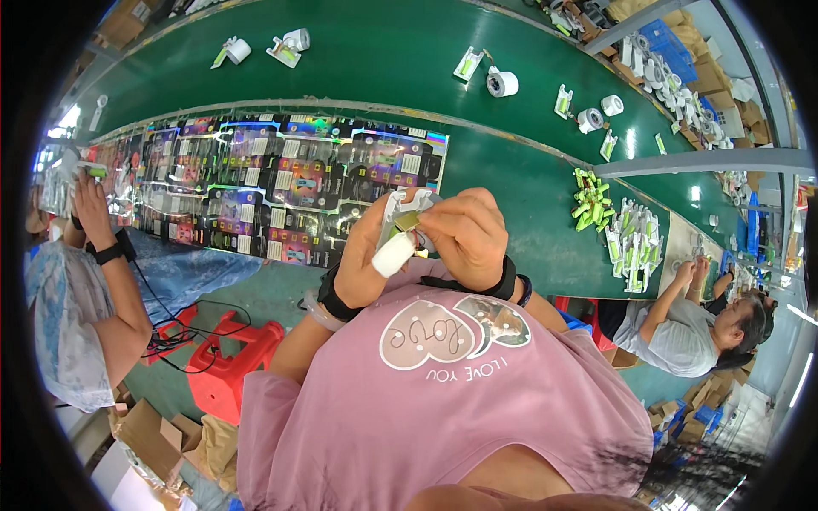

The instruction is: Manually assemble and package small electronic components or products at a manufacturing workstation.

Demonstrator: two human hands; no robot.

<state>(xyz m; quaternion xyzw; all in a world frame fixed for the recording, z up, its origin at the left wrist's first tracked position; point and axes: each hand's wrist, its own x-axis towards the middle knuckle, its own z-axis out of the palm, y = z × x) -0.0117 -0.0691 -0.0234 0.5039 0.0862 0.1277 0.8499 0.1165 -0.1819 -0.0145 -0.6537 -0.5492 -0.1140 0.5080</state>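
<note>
Close in front of my chest, both hands are closed around one small white plastic assembly. My left hand [362, 260] grips it from the left, with its white rounded end [394, 254] tilted down toward me. A white bracket-like part [411, 202] shows at the top between my hands. My right hand [470, 234] pinches at a small yellow-green block [406, 221] set against the white plastic. The fingertips partly hide how these pieces join.
Glossy printed packaging sheets [294, 175] cover the bench to the left. Green pieces [590, 200] and white-and-green parts [635, 243] are heaped at right. White units [503, 82] lie on the green belt [366, 60] beyond. Co-workers sit either side; a red stool [230, 366] stands lower left.
</note>
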